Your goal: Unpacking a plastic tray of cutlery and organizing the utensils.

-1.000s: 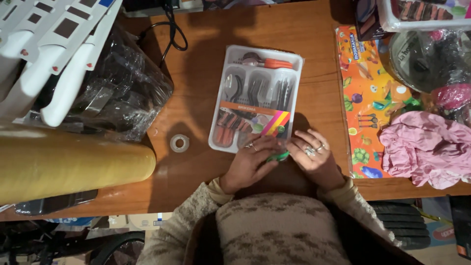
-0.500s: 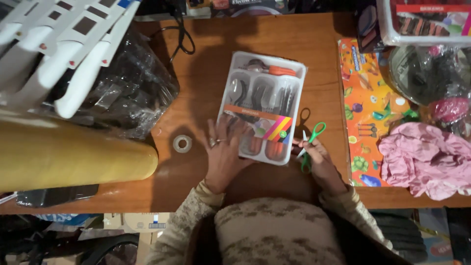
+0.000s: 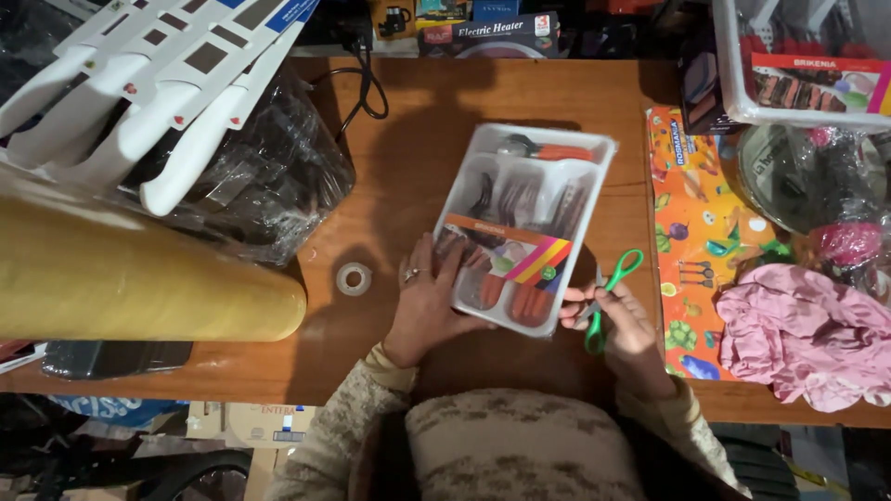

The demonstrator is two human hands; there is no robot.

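Observation:
A white plastic cutlery tray (image 3: 492, 153), wrapped in clear film with a coloured paper band, lies tilted on the wooden table (image 3: 418, 102). It holds orange-handled knives, forks and spoons. My left hand (image 3: 429, 295) lies flat on the tray's near left corner, a ring on one finger. My right hand (image 3: 624, 320) grips green-handled scissors (image 3: 612, 288) just right of the tray's near right corner, blades towards the tray.
A small roll of clear tape (image 3: 354, 277) lies left of my left hand. A thick yellowish roll (image 3: 139, 274), white knife-like packs (image 3: 158, 83) and crumpled clear plastic (image 3: 251, 176) fill the left. At the right are a printed orange mat (image 3: 691, 186), pink cloth (image 3: 798, 334) and a white basket (image 3: 742, 83).
Both hands were together at the tray's near edge with the scissors. My left hand moved onto the tray's left corner, my right hand carried the scissors to the right, and the tray turned.

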